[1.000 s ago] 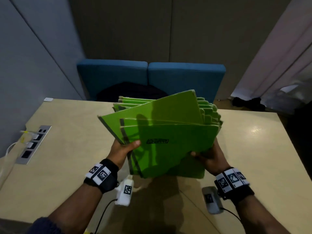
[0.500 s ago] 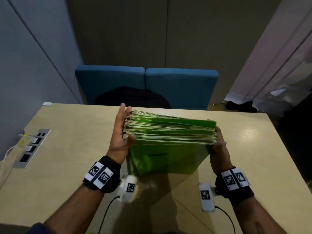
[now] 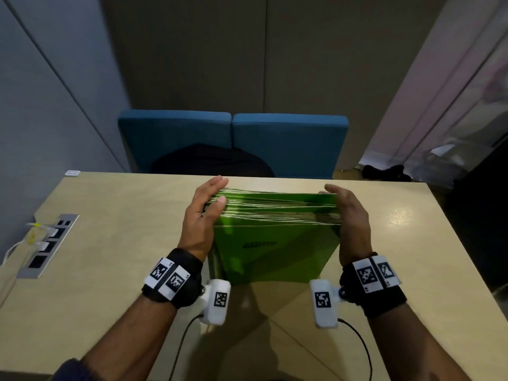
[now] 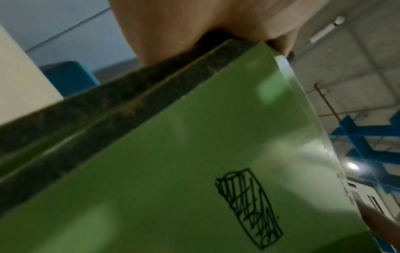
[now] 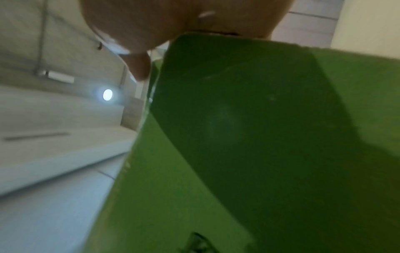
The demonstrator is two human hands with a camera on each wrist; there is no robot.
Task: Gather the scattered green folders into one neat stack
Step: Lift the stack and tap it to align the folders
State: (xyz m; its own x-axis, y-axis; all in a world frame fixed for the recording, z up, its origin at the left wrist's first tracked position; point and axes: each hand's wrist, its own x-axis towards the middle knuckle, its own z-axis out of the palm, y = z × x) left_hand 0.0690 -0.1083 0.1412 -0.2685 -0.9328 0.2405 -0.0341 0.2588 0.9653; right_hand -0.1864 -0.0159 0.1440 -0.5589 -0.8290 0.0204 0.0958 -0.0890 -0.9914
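The bundle of thin green card folders (image 3: 275, 237) is standing on edge on the pale wooden worktop (image 3: 110, 243), probably so its edges can be squared. The left hand (image 3: 200, 215) and right hand (image 3: 350, 215) are pressing its two ends with straight, flat fingers.

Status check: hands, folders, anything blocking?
Left hand and right hand flat against the stack's ends. Green folders upright on the table, edges nearly flush. Nothing blocking.
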